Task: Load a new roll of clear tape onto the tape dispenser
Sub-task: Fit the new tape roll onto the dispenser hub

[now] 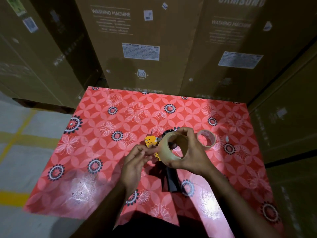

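Stacked cartons behind a red floral table [106,169]: right hand [190,157] grasps the tape roll [167,149]; left hand [137,157] pinches its loose end, likely next threading the dispenser [151,141].

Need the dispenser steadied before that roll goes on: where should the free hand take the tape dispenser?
Grip the black handle, coming from the near edge of the table. It points toward the person and lies bare, while the yellow head sits behind the held tape roll and both hands.
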Available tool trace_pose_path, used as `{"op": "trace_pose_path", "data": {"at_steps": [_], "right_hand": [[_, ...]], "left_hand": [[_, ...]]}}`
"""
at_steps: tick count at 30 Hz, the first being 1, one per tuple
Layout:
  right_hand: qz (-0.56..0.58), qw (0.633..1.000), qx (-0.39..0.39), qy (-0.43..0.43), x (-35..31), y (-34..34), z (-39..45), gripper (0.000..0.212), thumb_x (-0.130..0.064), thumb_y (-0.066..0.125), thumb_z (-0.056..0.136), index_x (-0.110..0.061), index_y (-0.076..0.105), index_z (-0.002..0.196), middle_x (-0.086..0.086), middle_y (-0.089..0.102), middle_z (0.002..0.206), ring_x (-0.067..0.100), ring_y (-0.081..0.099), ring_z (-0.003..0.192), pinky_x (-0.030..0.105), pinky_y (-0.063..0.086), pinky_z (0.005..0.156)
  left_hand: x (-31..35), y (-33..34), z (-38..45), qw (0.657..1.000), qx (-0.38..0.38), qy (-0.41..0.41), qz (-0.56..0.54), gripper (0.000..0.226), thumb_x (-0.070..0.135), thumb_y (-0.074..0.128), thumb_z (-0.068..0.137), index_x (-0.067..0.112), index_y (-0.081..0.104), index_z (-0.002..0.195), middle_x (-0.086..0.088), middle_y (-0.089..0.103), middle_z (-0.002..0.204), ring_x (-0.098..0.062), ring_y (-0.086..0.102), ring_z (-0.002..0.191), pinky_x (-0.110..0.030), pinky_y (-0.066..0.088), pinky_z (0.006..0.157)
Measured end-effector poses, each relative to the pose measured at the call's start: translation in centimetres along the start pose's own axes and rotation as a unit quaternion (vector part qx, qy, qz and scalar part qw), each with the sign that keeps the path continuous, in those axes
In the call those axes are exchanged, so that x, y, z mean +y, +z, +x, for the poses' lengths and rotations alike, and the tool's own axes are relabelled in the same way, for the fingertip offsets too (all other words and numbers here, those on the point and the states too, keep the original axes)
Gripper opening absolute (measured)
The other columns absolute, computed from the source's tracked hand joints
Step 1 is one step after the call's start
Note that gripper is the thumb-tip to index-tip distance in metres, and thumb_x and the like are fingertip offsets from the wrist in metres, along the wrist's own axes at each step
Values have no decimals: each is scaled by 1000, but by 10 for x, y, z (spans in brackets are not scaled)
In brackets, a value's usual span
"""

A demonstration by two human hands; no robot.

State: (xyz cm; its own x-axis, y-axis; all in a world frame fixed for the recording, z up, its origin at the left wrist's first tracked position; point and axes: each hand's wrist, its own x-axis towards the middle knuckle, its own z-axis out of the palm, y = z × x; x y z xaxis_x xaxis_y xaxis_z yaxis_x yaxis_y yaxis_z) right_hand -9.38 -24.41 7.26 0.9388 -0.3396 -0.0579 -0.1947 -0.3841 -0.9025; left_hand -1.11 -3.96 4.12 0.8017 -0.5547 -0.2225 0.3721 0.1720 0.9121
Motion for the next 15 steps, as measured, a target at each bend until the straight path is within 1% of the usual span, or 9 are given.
{"op": "trace_pose_path", "data": {"at_steps": [2,3,6,8,11,13,15], "right_hand": [[-28,1000,0,-6,-2,-5,6,98,-18,97,52,-19,40,131,-4,65,121,9,66,109,28,54,91],[-42,999,0,-8,-1,-7,10,101,-21,98,50,-20,40,133,-5,64,122,7,65,110,27,54,91],[-83,997,-5,-3,4,-13,25,106,-31,96,46,-25,39,136,-2,60,127,14,63,115,33,53,96],[-102,995,-13,2,10,-15,36,107,-35,94,45,-26,39,136,1,57,129,18,61,117,35,53,98],[-130,991,-23,12,17,-14,54,106,-42,89,44,-26,38,136,3,55,129,22,59,119,32,53,98],[-151,988,-27,19,22,-10,65,107,-46,89,43,-30,37,135,2,54,130,24,58,119,38,54,99],[-163,986,-33,28,26,-5,72,109,-50,89,42,-30,36,135,1,52,130,25,56,120,43,54,99]], "left_hand": [[-1,-1,1,1000,18,-10,-24,16,20,48,93,7,55,100,-20,74,118,-35,65,114,-45,46,99],[-2,-3,2,999,30,-15,-31,18,21,49,92,7,55,102,-21,73,120,-35,65,112,-46,47,99],[-4,-14,5,997,64,-27,-30,25,26,49,90,10,55,108,-19,73,120,-29,65,107,-50,47,100],[-4,-21,7,996,78,-32,-11,28,27,49,89,11,56,111,-16,75,116,-27,67,104,-51,46,100],[-2,-23,12,995,81,-23,46,32,30,53,88,11,57,113,-9,76,113,-20,70,103,-42,49,97],[0,-23,19,993,70,-16,91,35,30,55,89,10,55,117,-7,75,116,-17,69,109,-36,48,97],[1,-23,27,989,53,-16,134,26,23,58,95,14,54,120,-3,72,122,-13,66,115,-34,47,101]]}}
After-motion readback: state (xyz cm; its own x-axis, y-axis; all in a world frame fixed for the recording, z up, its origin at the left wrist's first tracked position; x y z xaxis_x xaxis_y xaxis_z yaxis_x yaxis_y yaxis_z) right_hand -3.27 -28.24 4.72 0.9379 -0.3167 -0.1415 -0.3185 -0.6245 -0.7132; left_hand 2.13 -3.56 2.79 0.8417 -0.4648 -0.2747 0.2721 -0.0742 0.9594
